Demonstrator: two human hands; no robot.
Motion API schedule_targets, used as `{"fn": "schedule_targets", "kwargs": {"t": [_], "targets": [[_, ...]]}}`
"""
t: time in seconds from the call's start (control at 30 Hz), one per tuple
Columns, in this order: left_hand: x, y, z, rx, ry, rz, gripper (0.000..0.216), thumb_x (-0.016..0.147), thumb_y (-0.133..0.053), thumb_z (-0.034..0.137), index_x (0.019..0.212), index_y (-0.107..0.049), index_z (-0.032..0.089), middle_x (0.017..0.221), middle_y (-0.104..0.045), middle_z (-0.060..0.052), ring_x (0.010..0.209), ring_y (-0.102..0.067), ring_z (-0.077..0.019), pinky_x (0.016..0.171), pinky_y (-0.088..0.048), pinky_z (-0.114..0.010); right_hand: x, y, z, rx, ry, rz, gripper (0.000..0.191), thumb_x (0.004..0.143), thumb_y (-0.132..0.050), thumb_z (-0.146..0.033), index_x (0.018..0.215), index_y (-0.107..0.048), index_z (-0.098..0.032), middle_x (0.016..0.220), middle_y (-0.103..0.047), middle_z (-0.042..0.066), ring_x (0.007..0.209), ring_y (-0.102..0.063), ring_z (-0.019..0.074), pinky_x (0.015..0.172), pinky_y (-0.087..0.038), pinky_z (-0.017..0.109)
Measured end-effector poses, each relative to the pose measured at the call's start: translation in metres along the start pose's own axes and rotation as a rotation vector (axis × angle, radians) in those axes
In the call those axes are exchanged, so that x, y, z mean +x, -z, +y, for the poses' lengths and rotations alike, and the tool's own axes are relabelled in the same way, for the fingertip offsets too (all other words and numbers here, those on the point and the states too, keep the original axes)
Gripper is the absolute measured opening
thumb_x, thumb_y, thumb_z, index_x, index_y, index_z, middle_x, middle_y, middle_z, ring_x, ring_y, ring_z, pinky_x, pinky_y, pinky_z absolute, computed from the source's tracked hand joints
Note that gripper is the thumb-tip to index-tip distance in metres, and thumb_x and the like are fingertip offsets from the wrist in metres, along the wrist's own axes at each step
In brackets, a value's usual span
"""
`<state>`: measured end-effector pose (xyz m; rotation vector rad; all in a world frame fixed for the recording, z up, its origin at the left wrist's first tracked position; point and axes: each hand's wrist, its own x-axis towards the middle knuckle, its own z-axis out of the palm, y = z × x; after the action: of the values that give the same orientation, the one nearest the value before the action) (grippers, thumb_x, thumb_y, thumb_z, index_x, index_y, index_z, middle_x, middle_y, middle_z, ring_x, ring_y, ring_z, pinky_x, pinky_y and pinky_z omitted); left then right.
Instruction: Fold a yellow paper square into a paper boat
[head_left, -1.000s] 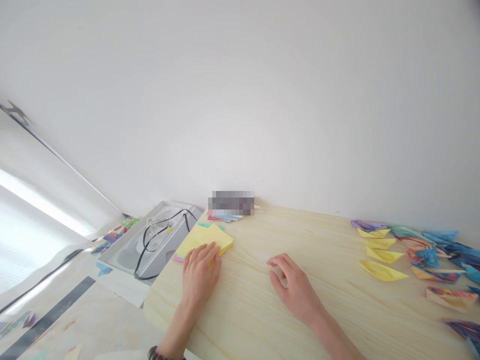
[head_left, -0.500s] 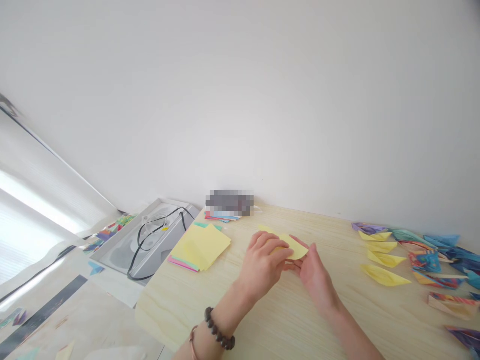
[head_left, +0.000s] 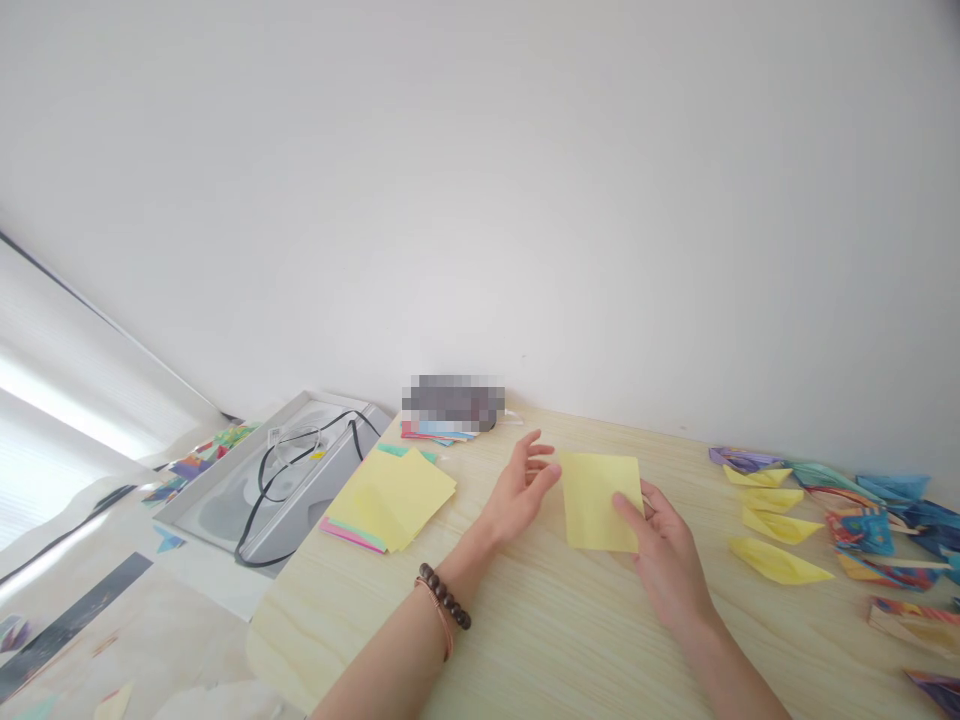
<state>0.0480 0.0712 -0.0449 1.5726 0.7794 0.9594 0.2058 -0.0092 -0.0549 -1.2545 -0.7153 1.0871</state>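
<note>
A flat, squarish piece of yellow paper [head_left: 592,500] is raised over the wooden table [head_left: 555,620]. My right hand [head_left: 671,550] grips its right side, thumb on the front face and fingers behind. Just left of the paper, my left hand [head_left: 519,492] is apart from it, fingers loosely spread and holding nothing. Farther left lies a stack of yellow paper sheets [head_left: 397,497], with green and pink edges showing underneath. Several folded yellow paper boats [head_left: 780,562] sit in a column to the right of my right hand.
More paper boats in mixed colours [head_left: 862,530] crowd the table's right side. At the back left, coloured papers [head_left: 435,430] lie under a blurred-out object [head_left: 454,402]. A white tray-like box [head_left: 217,510] with a black cord stands beyond the left edge. A white wall [head_left: 600,200] rises behind.
My left hand has let go of the yellow paper and moved left. The paper now faces me flat, in my right hand alone. The view has shifted slightly.
</note>
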Motion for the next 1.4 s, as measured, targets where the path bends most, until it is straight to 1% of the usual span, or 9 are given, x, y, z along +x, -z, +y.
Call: {"fn": "schedule_targets", "kwargs": {"t": [0.07, 0.23, 0.57, 0.67, 0.83, 1.0, 1.13, 1.23, 1.4], "targets": [[0.000, -0.001, -0.003, -0.158, 0.119, -0.111, 0.054, 0.087, -0.047, 0.037, 0.133, -0.029, 0.017, 0.112, -0.056, -0.014, 0.092, -0.058, -0.0186, 0.080, -0.048, -0.036, 0.000, 0.001, 0.002, -0.028, 0.003, 0.028, 0.049, 0.077, -0.059, -0.040, 0.119, -0.047, -0.020, 0.106, -0.064, 0.011, 0.085, -0.064, 0.0237, 0.068, -0.052, 0.034], [-0.005, -0.008, -0.003, -0.238, 0.175, -0.336, 0.045, 0.080, -0.058, 0.037, 0.118, -0.050, 0.014, 0.109, -0.061, -0.013, 0.092, -0.061, -0.0227, 0.076, -0.049, -0.032, -0.001, 0.002, 0.004, -0.068, -0.001, 0.036, 0.045, 0.076, -0.059, -0.042, 0.114, -0.049, -0.020, 0.099, -0.066, 0.010, 0.077, -0.065, 0.0226, 0.063, -0.052, 0.032], [-0.004, -0.004, -0.006, -0.124, 0.206, -0.333, 0.032, 0.079, -0.057, 0.035, 0.102, -0.061, 0.012, 0.095, -0.065, -0.008, 0.083, -0.062, -0.0182, 0.070, -0.049, -0.026, -0.003, 0.001, 0.000, -0.276, 0.072, -0.043, 0.042, 0.075, -0.060, -0.043, 0.106, -0.054, -0.016, 0.101, -0.066, 0.011, 0.082, -0.064, 0.0229, 0.066, -0.051, 0.031], [-0.004, -0.003, -0.005, -0.115, 0.218, -0.335, 0.029, 0.080, -0.056, 0.035, 0.098, -0.061, 0.013, 0.087, -0.065, -0.005, 0.077, -0.062, -0.0161, 0.064, -0.049, -0.023, -0.003, 0.004, -0.003, -0.260, 0.039, -0.123, 0.044, 0.074, -0.060, -0.044, 0.107, -0.055, -0.015, 0.098, -0.067, 0.011, 0.080, -0.064, 0.0231, 0.067, -0.051, 0.032], [-0.002, 0.005, -0.004, -0.101, 0.254, -0.381, 0.029, 0.081, -0.051, 0.039, 0.088, -0.060, 0.011, 0.063, -0.058, -0.001, 0.046, -0.052, -0.0088, 0.041, -0.040, -0.017, -0.003, 0.005, -0.009, -0.255, -0.032, -0.224, 0.049, 0.072, -0.061, -0.047, 0.109, -0.057, -0.014, 0.095, -0.068, 0.010, 0.079, -0.064, 0.0234, 0.067, -0.051, 0.033], [-0.002, 0.009, -0.006, -0.122, 0.276, -0.425, 0.029, 0.081, -0.052, 0.037, 0.085, -0.060, 0.010, 0.059, -0.057, -0.001, 0.045, -0.051, -0.0080, 0.041, -0.040, -0.017, -0.002, 0.006, -0.009, -0.208, -0.024, -0.261, 0.051, 0.071, -0.062, -0.047, 0.110, -0.058, -0.014, 0.095, -0.068, 0.010, 0.084, -0.064, 0.0245, 0.074, -0.051, 0.036], [-0.001, 0.009, -0.004, -0.148, 0.282, -0.436, 0.028, 0.081, -0.052, 0.034, 0.089, -0.063, 0.010, 0.062, -0.058, -0.002, 0.047, -0.051, -0.0080, 0.045, -0.043, -0.018, 0.001, 0.011, -0.009, -0.223, -0.025, -0.305, 0.049, 0.075, -0.058, -0.040, 0.118, -0.054, -0.016, 0.094, -0.068, 0.007, 0.082, -0.063, 0.0205, 0.072, -0.050, 0.033], [0.000, 0.012, -0.002, -0.187, 0.283, -0.437, 0.033, 0.081, -0.051, 0.034, 0.102, -0.061, 0.011, 0.069, -0.063, -0.005, 0.053, -0.057, -0.0115, 0.049, -0.046, -0.021, 0.002, 0.015, -0.010, -0.271, 0.011, -0.375, 0.037, 0.076, -0.055, -0.031, 0.110, -0.061, -0.019, 0.097, -0.067, 0.005, 0.080, -0.062, 0.0180, 0.069, -0.049, 0.030], [0.004, 0.018, 0.002, -0.392, 0.432, -0.501, 0.061, 0.084, -0.029, 0.054, 0.122, -0.048, 0.011, 0.083, -0.067, -0.014, 0.065, -0.065, -0.0232, 0.051, -0.049, -0.030, 0.002, 0.018, -0.009, -0.335, 0.082, -0.439, 0.037, 0.074, -0.042, -0.019, 0.100, -0.068, -0.021, 0.090, -0.067, 0.004, 0.064, -0.060, 0.0140, 0.062, -0.048, 0.029]]}}
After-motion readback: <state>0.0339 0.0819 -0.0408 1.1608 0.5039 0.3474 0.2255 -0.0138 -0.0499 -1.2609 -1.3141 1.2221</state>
